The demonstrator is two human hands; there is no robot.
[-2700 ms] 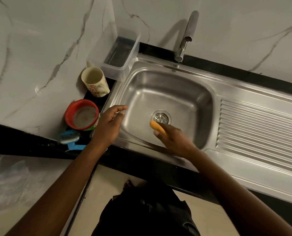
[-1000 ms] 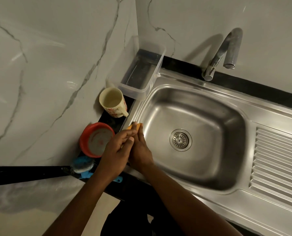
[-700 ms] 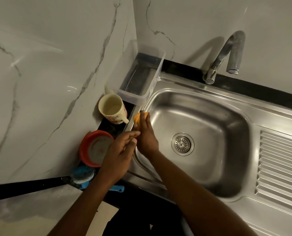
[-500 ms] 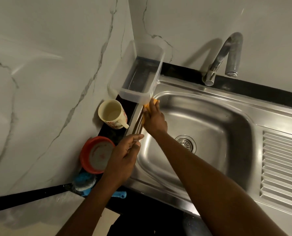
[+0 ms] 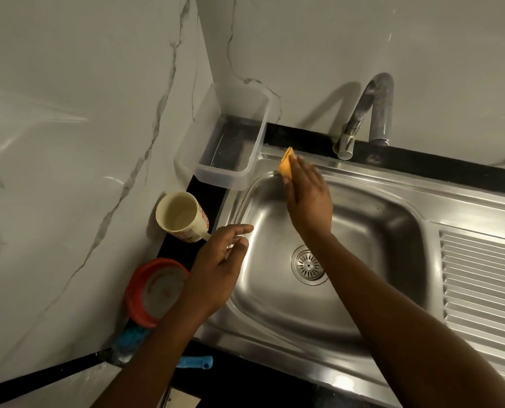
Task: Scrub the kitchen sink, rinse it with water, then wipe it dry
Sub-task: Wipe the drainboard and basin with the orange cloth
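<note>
Sink (image 5: pixel 378 260): brushed steel, set in black bench (image 5: pixel 260 366), long axis left-right, rounded basin at left. Left hand (image 5: pixel 216 272) over left rim, grip slack, fingers apart, empty. Orange sponge (image 5: pixel 286 164) on rear-left rim, pressed flat under right hand (image 5: pixel 308 198), fingers straight. Ribbed drainboard (image 5: pixel 481 275) at right.

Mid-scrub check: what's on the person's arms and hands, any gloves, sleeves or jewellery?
Nothing worn that shows. The left hand and right hand are gloveless, with no rings or watch visible. Both forearms are bare to the frame's edge, no sleeves in view.
</note>
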